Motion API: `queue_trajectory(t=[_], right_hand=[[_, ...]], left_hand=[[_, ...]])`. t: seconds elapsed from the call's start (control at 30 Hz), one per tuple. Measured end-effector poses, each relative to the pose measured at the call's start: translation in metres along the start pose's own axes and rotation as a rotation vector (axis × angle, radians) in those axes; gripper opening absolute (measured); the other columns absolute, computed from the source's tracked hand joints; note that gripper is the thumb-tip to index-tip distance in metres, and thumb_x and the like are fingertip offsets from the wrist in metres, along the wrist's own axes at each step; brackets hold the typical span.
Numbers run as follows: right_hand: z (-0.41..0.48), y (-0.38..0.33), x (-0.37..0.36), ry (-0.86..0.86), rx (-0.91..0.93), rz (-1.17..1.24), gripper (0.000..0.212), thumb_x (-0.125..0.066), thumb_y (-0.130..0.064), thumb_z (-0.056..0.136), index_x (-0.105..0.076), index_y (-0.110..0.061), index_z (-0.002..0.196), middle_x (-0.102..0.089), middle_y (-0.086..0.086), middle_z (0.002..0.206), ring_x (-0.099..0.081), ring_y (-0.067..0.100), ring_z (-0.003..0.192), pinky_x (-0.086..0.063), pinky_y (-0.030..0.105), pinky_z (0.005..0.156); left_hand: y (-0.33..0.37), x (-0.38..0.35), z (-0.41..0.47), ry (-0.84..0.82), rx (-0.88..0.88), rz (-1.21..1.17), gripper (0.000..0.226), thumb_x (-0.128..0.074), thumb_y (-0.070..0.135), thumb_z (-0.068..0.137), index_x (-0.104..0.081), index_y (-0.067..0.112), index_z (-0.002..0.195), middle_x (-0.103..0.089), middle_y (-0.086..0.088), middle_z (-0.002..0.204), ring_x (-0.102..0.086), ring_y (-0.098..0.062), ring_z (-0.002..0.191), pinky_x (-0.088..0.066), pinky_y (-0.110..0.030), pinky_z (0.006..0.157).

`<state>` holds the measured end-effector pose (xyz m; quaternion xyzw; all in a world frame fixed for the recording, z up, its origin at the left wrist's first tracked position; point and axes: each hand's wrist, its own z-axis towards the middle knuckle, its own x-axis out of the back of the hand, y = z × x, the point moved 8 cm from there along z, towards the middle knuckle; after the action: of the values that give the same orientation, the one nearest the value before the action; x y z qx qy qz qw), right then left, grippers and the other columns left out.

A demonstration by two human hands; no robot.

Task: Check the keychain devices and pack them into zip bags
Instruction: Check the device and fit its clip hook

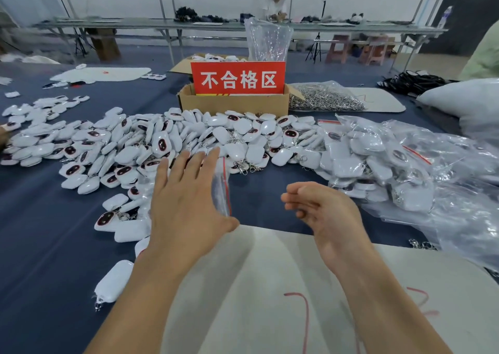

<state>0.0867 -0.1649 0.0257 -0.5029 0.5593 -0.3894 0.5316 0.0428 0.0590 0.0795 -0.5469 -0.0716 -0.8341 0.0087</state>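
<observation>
Loose keychain devices point(151, 143) are heaped from far left to centre, dead ahead of my left hand point(183, 205); its fingers are straight and spread over the heap's near edge; a zip bag point(222, 189) stands against its thumb side, red strip running away from me, grip unclear; my right hand point(321, 208), loosely curled and empty, hovers nearer the packed bags point(378, 164).

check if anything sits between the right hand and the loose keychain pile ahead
Nothing visible does. Only bare blue cloth lies between the right hand and the keychain pile; the zip bag is off beside the left hand.
</observation>
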Motion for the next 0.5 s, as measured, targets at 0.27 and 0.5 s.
queue_trajectory(t=[0.27,0.5], right_hand=[[0.063,-0.019,-0.035,0.097,0.356,-0.667,0.058,-0.067,-0.019,0.092,-0.054,-0.034,0.147,-0.057,-0.005,0.148,-0.052,0.008,0.126,-0.036,0.026,0.111],[0.145,-0.035,-0.143,-0.264,0.423,-1.330,0.105,-0.073,-0.065,0.084,-0.014,-0.034,0.165,0.004,0.005,0.174,0.009,0.033,0.160,-0.012,0.056,0.126]], left_hand=[[0.097,0.005,-0.041,0.244,-0.260,-0.584,0.022,-0.067,0.014,0.067,-0.054,0.021,0.083,-0.052,0.009,0.077,-0.048,-0.017,0.075,-0.042,-0.033,0.071],[0.089,-0.053,-0.028,-0.139,-0.131,-0.476,0.019,-0.055,0.030,0.073,-0.037,0.024,0.069,-0.044,0.001,0.056,-0.042,-0.020,0.055,-0.032,-0.031,0.050]])
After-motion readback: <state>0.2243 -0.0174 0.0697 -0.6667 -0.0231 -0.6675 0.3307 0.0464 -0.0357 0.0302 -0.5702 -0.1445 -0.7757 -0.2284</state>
